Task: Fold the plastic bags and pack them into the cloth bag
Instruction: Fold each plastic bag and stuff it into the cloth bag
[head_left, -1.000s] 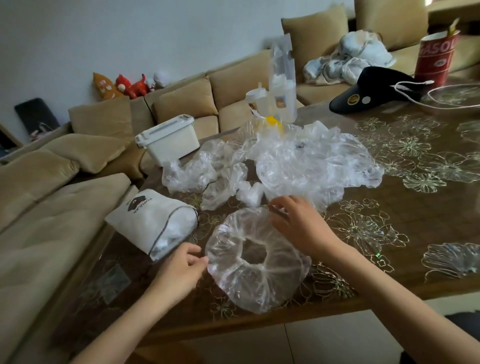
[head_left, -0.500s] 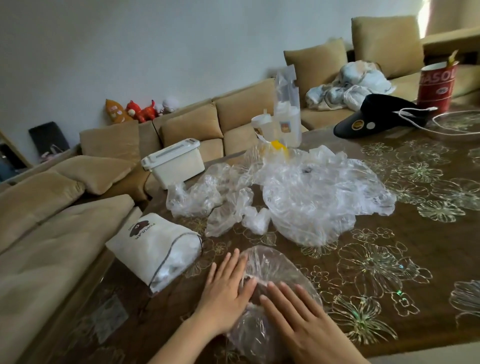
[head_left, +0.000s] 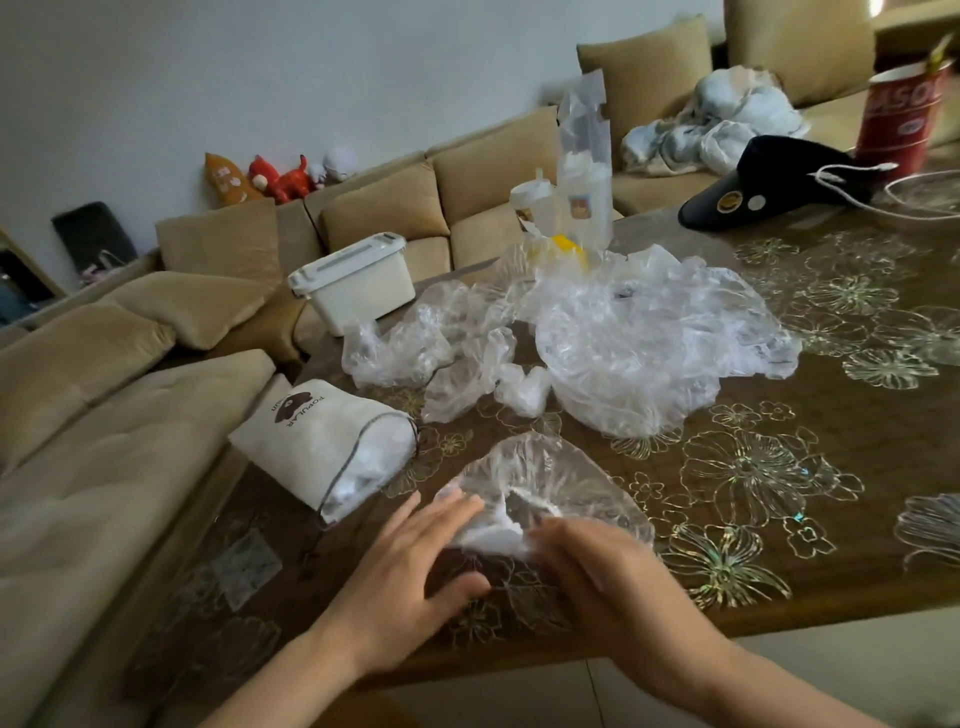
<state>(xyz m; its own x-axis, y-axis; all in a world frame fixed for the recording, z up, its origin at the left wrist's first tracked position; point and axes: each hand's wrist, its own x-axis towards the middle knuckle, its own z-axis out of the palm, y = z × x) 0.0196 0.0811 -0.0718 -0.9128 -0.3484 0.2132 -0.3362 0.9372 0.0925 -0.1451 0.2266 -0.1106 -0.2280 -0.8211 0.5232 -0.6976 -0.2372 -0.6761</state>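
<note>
The left hand (head_left: 410, 566) and right hand (head_left: 597, 577) (both a little blurred) lie flat, fingers straight, pressing the near edge of a folded plastic bag (head_left: 561, 478) on the table (head_left: 857, 431), with the cloth bag (head_left: 322, 441) just left and loose plastic bags (head_left: 634, 343) heaped beyond.

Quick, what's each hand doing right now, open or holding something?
Left hand: open, straight fingers on the clear plastic bag.
Right hand: blurred, touching the bag; grip cannot be told.
</note>
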